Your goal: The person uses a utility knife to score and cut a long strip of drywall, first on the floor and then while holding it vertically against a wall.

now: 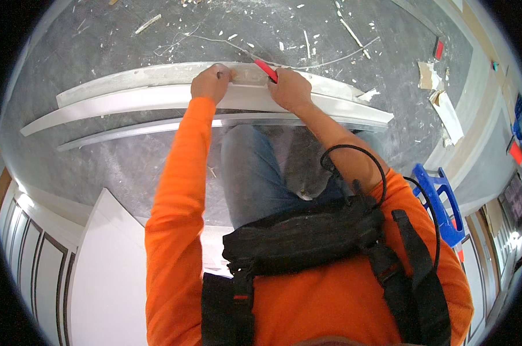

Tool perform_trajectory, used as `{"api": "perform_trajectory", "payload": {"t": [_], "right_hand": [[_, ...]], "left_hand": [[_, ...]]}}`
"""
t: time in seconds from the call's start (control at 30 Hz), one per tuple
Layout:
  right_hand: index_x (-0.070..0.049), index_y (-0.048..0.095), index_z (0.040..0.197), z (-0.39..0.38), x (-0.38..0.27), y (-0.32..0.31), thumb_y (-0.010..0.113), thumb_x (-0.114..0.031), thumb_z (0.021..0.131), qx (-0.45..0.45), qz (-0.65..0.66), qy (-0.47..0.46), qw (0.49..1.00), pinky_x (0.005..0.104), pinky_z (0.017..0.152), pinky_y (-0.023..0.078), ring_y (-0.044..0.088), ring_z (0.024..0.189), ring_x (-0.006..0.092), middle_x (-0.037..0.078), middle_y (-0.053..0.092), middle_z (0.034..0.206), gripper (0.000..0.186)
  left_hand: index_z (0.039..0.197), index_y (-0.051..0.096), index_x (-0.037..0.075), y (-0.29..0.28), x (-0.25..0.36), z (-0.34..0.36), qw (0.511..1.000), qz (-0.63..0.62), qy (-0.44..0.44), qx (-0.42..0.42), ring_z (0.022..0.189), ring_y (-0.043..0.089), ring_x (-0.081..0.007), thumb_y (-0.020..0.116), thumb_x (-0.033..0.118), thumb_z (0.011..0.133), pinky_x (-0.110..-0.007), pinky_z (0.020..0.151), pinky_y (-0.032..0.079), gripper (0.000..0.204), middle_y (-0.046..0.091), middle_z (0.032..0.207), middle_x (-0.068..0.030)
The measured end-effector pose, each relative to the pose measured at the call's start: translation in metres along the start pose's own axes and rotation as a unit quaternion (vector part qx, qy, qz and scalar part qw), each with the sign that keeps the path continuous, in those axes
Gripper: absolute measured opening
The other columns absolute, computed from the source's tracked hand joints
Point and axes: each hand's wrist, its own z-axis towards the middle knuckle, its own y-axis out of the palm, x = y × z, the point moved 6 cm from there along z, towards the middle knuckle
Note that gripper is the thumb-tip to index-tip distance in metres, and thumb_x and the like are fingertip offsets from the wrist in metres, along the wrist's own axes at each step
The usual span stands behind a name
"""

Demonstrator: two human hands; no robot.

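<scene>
A pale, scuffed board strip [136, 76] lies across the floor in front of me, beside a smooth white strip [128, 101] and a thin metal strip [117, 133] nearer to me. My left hand [210, 83] is closed on the pale board strip near its middle; part of the fingers is hidden. My right hand [290, 89] grips a red-handled tool [264, 69], which looks like a utility knife, just over the same strip. Its working end is too small to make out clearly.
Scraps and a thin wire lie on the dusty grey floor [99, 52]. Torn board pieces [445, 115] and a small red object [438, 50] lie at right. A blue plastic stool [448, 213] stands beside my right arm. A large white board [108, 271] is at lower left.
</scene>
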Motion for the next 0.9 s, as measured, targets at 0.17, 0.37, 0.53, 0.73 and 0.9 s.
{"api": "perform_trajectory", "payload": {"t": [0.17, 0.37, 0.53, 0.73, 0.9], "right_hand": [[-0.001, 0.066, 0.093, 0.005, 0.031, -0.021, 0.061, -0.033, 0.085, 0.039, 0.083, 0.008, 0.996, 0.0513, 0.078, 0.051, 0.065, 0.089, 0.0421, 0.024, 0.067, 0.09, 0.033], [-0.001, 0.067, 0.098, -0.004, 0.082, -0.075, 0.064, -0.033, 0.084, 0.1, 0.085, 0.015, 0.991, 0.0498, 0.078, 0.05, 0.065, 0.087, 0.0435, 0.027, 0.066, 0.087, 0.035], [-0.008, 0.07, 0.102, 0.0, 0.07, -0.056, 0.066, -0.035, 0.082, 0.028, 0.075, -0.123, 0.989, 0.0474, 0.079, 0.052, 0.066, 0.087, 0.0413, 0.023, 0.069, 0.091, 0.034], [-0.007, 0.072, 0.095, 0.009, 0.028, -0.019, 0.067, -0.035, 0.08, -0.112, 0.061, -0.108, 0.986, 0.0476, 0.079, 0.052, 0.066, 0.086, 0.0415, 0.023, 0.069, 0.09, 0.032], [-0.005, 0.072, 0.093, 0.01, 0.055, -0.015, 0.066, -0.035, 0.08, -0.009, 0.1, -0.008, 0.995, 0.0473, 0.077, 0.053, 0.067, 0.084, 0.0418, 0.024, 0.069, 0.084, 0.033]], "left_hand": [[0.094, 0.075, 0.01, -0.016, 0.01, -0.012, 0.99, 0.039, 0.05, -0.129, 0.093, 0.066, -0.0365, 0.061, 0.049, 0.088, -0.042, 0.081, 0.051, 0.043, 0.071, 0.097, -0.0176], [0.096, 0.077, 0.011, -0.009, -0.004, 0.007, 0.986, 0.092, 0.053, -0.125, 0.089, 0.069, -0.0297, 0.068, 0.043, 0.084, -0.036, 0.08, 0.052, 0.036, 0.074, 0.097, -0.0129], [0.095, 0.077, 0.011, 0.001, 0.001, 0.013, 0.989, 0.088, 0.014, -0.119, 0.091, 0.068, -0.0293, 0.067, 0.042, 0.085, -0.036, 0.08, 0.051, 0.034, 0.073, 0.097, -0.0136], [0.084, 0.074, 0.011, 0.0, -0.012, 0.001, 0.998, 0.062, 0.02, -0.022, 0.084, 0.065, -0.037, 0.055, 0.042, 0.089, -0.044, 0.077, 0.051, 0.037, 0.07, 0.089, -0.0168], [0.092, 0.076, 0.011, 0.0, 0.008, -0.007, 0.992, 0.124, -0.013, 0.007, 0.09, 0.067, -0.033, 0.066, 0.042, 0.085, -0.041, 0.08, 0.052, 0.033, 0.072, 0.094, -0.0148]]}}
